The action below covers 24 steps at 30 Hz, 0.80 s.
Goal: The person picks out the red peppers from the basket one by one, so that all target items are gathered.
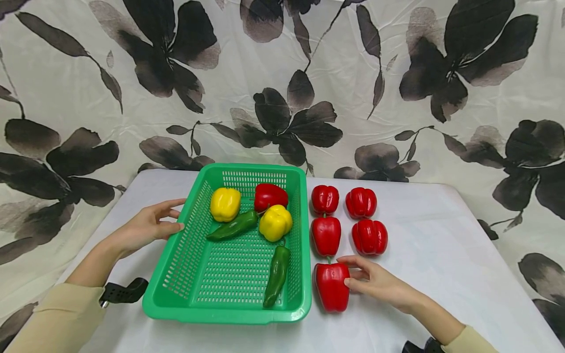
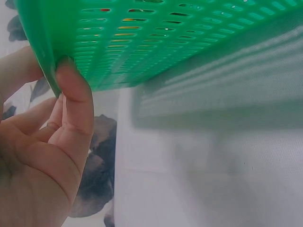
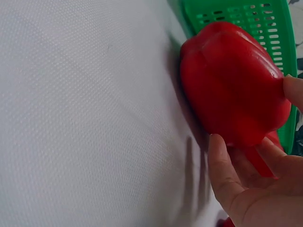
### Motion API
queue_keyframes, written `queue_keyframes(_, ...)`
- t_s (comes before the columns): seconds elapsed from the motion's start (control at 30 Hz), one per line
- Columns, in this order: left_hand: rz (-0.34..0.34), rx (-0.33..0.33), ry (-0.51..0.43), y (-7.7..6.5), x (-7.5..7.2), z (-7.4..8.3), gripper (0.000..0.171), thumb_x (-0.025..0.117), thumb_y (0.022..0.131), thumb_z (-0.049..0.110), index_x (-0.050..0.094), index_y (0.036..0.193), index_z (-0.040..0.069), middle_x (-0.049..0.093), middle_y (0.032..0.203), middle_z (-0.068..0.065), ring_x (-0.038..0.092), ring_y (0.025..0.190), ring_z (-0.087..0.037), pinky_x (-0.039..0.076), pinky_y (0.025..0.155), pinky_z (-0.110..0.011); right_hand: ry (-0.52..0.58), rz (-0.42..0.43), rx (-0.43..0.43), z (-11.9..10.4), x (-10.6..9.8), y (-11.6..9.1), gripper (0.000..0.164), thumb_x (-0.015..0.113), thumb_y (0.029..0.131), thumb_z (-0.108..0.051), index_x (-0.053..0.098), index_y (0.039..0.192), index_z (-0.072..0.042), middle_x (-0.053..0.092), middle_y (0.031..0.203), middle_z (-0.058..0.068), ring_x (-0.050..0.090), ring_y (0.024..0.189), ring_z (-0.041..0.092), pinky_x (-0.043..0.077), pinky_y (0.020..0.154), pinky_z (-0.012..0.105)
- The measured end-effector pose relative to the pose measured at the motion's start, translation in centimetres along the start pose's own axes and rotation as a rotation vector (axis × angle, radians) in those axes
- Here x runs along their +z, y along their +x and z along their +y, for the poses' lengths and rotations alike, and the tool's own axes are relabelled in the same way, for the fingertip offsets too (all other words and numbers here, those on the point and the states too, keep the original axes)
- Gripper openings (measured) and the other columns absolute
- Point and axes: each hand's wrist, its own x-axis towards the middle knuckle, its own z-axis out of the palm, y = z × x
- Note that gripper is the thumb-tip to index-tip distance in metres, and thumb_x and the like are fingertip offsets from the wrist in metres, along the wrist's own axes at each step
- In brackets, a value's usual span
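Note:
My left hand (image 1: 147, 226) pinches the left rim of a green plastic basket (image 1: 229, 282), with the thumb against the outer wall in the left wrist view. Inside lie two yellow bell peppers (image 1: 225, 206), a red bell pepper (image 1: 271, 196) and two long green peppers (image 1: 276, 277). To the basket's right, my right hand (image 1: 377, 283) holds the nearest red bell pepper (image 1: 332, 290) by its stem end and right side. Its fingers and thumb reach around that pepper (image 3: 234, 82) in the right wrist view, beside the white tabletop.
Several more red bell peppers (image 1: 370, 237) stand in two columns right of the basket, behind the held one. A white cloth covers the table (image 1: 441, 235). Behind it hangs a floral curtain (image 1: 362, 73). Each wrist wears a black strap (image 1: 125, 291).

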Motion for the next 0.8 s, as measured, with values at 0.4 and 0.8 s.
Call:
queue_keyframes(0.4, 0.005, -0.006, -0.001, 0.03, 0.03, 0.0, 0.072, 0.061, 0.089, 0.023, 0.02, 0.146, 0.008, 0.047, 0.121, -0.023, 0.062, 0.088, -0.022, 0.054, 0.075, -0.033, 0.002, 0.005, 0.021, 0.07, 0.02, 0.0, 0.063, 0.065, 0.084, -0.025, 0.035, 0.136, -0.003, 0.045, 0.129, 0.017, 0.05, 0.114, 0.029, 0.053, 0.083, 0.039)
queue_keyframes(0.8, 0.005, 0.0, 0.0, -0.05, -0.06, 0.06, 0.072, 0.06, 0.089, 0.022, 0.019, 0.147, 0.007, 0.046, 0.121, -0.023, 0.061, 0.088, -0.02, 0.054, 0.075, -0.032, -0.105, 0.045, 0.008, -0.59, -0.47, -0.23, 0.06, 0.064, 0.085, -0.026, 0.038, 0.135, -0.005, 0.043, 0.132, 0.017, 0.048, 0.116, 0.034, 0.053, 0.082, 0.04)
